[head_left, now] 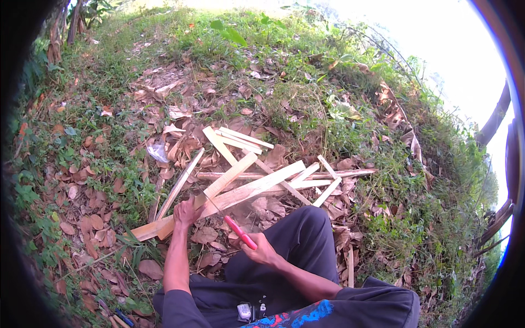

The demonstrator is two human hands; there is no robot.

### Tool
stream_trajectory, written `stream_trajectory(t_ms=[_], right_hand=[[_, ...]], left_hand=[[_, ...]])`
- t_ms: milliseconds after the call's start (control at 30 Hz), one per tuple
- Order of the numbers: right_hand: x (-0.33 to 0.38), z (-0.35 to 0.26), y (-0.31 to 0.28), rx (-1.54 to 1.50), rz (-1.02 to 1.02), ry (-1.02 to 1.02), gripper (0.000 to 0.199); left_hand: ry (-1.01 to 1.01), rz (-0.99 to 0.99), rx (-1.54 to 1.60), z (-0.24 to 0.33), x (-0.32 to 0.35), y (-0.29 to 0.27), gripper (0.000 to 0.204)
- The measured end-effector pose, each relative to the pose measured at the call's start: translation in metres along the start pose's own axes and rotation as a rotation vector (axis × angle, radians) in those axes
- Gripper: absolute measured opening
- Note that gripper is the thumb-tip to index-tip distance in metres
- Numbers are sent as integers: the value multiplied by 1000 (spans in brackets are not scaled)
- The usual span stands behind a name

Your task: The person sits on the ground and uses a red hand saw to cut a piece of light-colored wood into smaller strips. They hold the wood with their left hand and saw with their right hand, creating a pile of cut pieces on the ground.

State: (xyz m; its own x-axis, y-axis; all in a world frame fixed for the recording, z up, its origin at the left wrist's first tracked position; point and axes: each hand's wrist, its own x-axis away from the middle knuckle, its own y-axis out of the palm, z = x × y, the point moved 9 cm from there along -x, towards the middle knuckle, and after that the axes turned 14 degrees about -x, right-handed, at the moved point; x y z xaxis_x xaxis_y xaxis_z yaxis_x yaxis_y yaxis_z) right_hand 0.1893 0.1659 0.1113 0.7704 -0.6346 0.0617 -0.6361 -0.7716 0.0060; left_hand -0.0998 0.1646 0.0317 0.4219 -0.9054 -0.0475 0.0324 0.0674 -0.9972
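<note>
Hands (187,212) (262,249): L on flat pale wood (235,174), R w/ red-handled blade (229,221).

Red-handled bladed tool (239,232): one. Split wood strips and boards (257,188), pale: at least twelve, overlap preventing an exact tally. Clear plastic wrapper (158,152), crumpled: one. Slim objects (121,320) at the lower left edge: at least two, kind unclear. Dark trousers (306,235): one pair. Dry brown leaves (204,235): scores, too many to number.

R fingers (251,251) grip red-handled tool (239,232), prob. saw; L fingers (187,206) hold wood strip (234,174).
</note>
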Motion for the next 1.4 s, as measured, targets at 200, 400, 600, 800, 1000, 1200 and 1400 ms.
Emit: stream_trajectory(t_ms=[200,400,600,800,1000,1200,1400], right_hand=[[5,36,-4,62,99,-80,24],[22,26,17,-45,46,-33,26],[-30,33,18,5,51,87,19],[15,14,18,-69,105,-76,20],[-29,32,30,45,81,4,17],[-53,37,21,72,35,84,16],[10,31,20,-83,88,-233,15]], left_hand=[[75,73,9,20,-2,-2,63],[13,3,-22,-2,2,0,58],[-7,-29,7,0,-4,1,58],[23,10,-9,-3,-1,1,55],[42,-15,3,-2,-5,-5,55],[65,47,52,9,-5,-6,54],[57,-26,-15,2,-2,-6,55]])
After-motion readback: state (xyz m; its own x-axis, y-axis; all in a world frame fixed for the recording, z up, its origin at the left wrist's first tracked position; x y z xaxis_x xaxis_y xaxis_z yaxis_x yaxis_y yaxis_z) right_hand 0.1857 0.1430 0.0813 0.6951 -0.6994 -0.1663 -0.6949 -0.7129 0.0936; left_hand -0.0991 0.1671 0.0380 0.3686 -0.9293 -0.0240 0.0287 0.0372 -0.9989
